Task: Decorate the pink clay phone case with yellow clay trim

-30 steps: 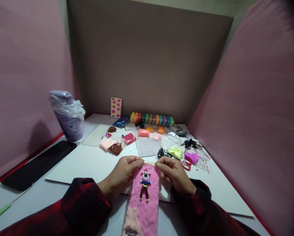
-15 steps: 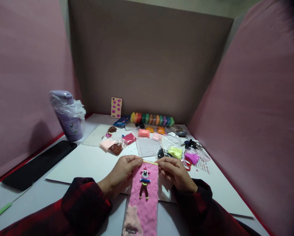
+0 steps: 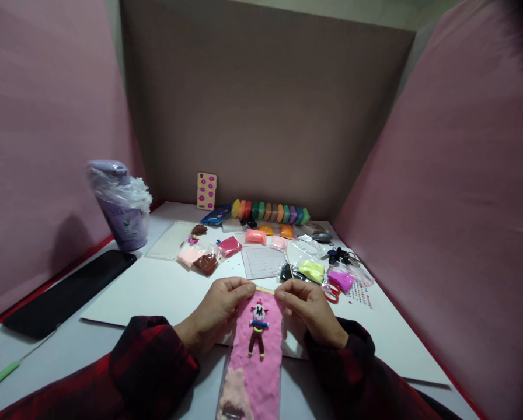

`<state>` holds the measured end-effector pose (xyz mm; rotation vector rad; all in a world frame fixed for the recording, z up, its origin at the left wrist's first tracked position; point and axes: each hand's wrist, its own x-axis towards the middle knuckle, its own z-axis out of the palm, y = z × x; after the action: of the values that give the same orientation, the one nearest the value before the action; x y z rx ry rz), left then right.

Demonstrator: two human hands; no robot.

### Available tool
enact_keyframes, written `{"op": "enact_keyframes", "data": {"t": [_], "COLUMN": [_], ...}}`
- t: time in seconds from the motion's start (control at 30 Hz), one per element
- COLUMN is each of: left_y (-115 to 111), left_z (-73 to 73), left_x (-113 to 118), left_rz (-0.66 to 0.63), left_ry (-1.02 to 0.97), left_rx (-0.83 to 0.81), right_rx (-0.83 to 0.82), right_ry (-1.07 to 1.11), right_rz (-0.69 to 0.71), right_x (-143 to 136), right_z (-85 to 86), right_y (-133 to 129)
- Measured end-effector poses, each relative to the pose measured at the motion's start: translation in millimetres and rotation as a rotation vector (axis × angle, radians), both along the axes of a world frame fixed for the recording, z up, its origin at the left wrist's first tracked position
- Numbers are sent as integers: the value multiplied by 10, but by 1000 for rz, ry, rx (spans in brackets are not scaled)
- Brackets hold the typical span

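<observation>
Pink panel [image 3: 265, 373] fills gap between left fingers [image 3: 244, 289] and right fingers [image 3: 290, 296]. White board [image 3: 156, 300] bare left of left fingers, passable. Beyond fingers: paper [image 3: 261, 263] lies flat, can pass over. Red scissors [image 3: 333, 301], yellow packet [image 3: 312, 271] obstruct just beyond right fingers. Purple bottle [image 3: 124, 221] stands tall, well left.

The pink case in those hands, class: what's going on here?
A person's left hand and right hand hold the far corners of a pink case. A small figure with dark legs lies on it, and a pale yellow strip runs along its far edge between the hands. Beyond, bright packets and a paper sheet lie on a white board.
</observation>
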<state>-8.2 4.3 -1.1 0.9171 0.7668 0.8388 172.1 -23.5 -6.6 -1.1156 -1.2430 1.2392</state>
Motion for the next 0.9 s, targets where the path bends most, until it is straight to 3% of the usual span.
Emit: {"op": "enact_keyframes", "data": {"t": [0.4,0.9], "left_y": [5,-22], "left_z": [-3,-6], "left_x": [1,16], "left_rz": [15,5], "left_ry": [-5,24], "left_rx": [0,-1], "right_rx": [33,125], "right_ry": [-43,-226], "right_rz": [39,-37], "right_x": [69,18], "right_z": [-10,-12], "right_y": [28,-10]}}
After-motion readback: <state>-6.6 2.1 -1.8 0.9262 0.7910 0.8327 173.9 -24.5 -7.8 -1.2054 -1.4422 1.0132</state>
